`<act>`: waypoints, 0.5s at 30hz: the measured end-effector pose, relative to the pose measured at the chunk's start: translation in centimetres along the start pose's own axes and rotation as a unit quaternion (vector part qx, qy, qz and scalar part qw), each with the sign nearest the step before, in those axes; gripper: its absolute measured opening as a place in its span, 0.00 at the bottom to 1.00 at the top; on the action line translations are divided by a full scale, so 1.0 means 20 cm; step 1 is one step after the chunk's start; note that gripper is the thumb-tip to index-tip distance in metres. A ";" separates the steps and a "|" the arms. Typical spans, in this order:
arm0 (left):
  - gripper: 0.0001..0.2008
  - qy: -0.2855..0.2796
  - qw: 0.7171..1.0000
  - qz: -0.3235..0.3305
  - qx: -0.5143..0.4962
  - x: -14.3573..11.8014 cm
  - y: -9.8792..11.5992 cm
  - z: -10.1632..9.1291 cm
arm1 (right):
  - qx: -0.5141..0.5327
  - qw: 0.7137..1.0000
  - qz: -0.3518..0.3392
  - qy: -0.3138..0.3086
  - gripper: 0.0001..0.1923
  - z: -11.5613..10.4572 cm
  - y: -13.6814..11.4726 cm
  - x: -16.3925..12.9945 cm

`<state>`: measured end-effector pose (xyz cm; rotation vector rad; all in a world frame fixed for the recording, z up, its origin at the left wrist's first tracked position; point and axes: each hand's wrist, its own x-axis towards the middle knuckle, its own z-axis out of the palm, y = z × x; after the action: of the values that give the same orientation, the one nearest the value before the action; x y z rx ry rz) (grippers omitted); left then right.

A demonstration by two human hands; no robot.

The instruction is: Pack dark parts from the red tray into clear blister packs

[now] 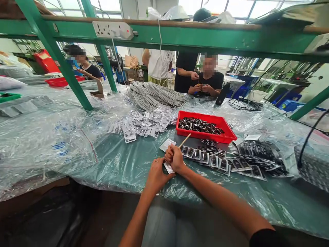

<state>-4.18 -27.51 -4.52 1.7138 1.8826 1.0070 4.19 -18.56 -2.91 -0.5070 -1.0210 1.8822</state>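
Note:
My right hand (175, 158) is closed in a fist around a thin wooden stick (185, 139), whose tip points up and to the right. Below that fist lies a small silvery-white packet (168, 168). My left hand (156, 174) pinches the packet's left side, thumb at its near edge. The hands touch or nearly touch. Behind them rests another pale flat packet (167, 144). To the right runs a row of clear packs with dark oblong pieces (205, 158). A red tray (205, 136) of small dark and metallic parts stands beyond.
Silvery packets (146, 124) lie heaped behind my hands, before a large coil of grey cable (156, 96). More dark packs (259, 154) are piled at right. Clear plastic sheeting (120, 161) covers the green table. A green shelf beam (180, 37) crosses overhead. Several people are across the table.

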 end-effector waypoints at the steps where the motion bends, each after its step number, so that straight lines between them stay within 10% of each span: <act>1: 0.30 0.005 1.000 -0.008 -0.017 0.00 0.00 0.00 | -0.005 1.000 -0.010 -0.002 0.25 0.00 0.01 0.00; 9: 0.22 0.040 0.999 -0.021 -0.018 -0.01 -0.02 0.03 | -0.132 0.990 0.015 -0.054 0.23 0.04 0.03 -0.08; 15: 0.34 0.029 0.998 -0.032 -0.035 -0.02 0.00 0.02 | -0.019 1.000 0.003 -0.019 0.24 -0.01 -0.01 -0.08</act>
<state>-3.89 -27.72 -4.90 1.5906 1.9022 1.0939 5.24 -19.79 -3.03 -0.4978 -1.0826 1.8883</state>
